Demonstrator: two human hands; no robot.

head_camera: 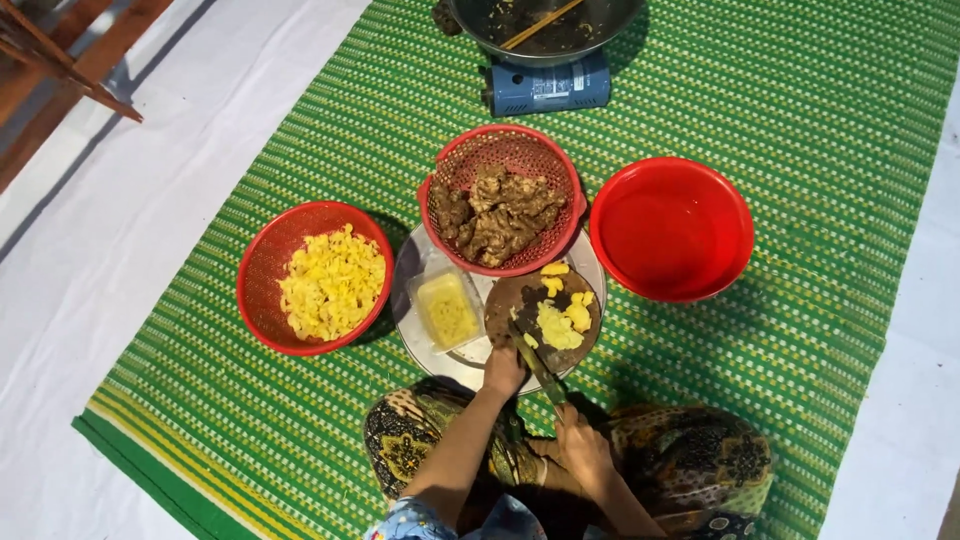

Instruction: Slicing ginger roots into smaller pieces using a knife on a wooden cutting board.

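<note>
A round wooden cutting board (520,298) lies on a metal tray (408,300) and carries yellow chopped pieces (560,322). My right hand (582,452) grips the handle of a knife (537,364) whose blade reaches onto the board. My left hand (504,368) rests with closed fingers at the board's near edge, beside the blade. A clear square container (447,310) of yellow pieces sits on the tray's left side. Behind the board, a red mesh basket (502,200) holds brown knobbly roots.
A red basket (316,276) of yellow chunks stands to the left and a red basin (671,228) to the right. A blue portable stove (548,86) with a metal pan (545,28) sits at the far edge of the green striped mat (800,120). Wooden furniture (60,60) is at top left.
</note>
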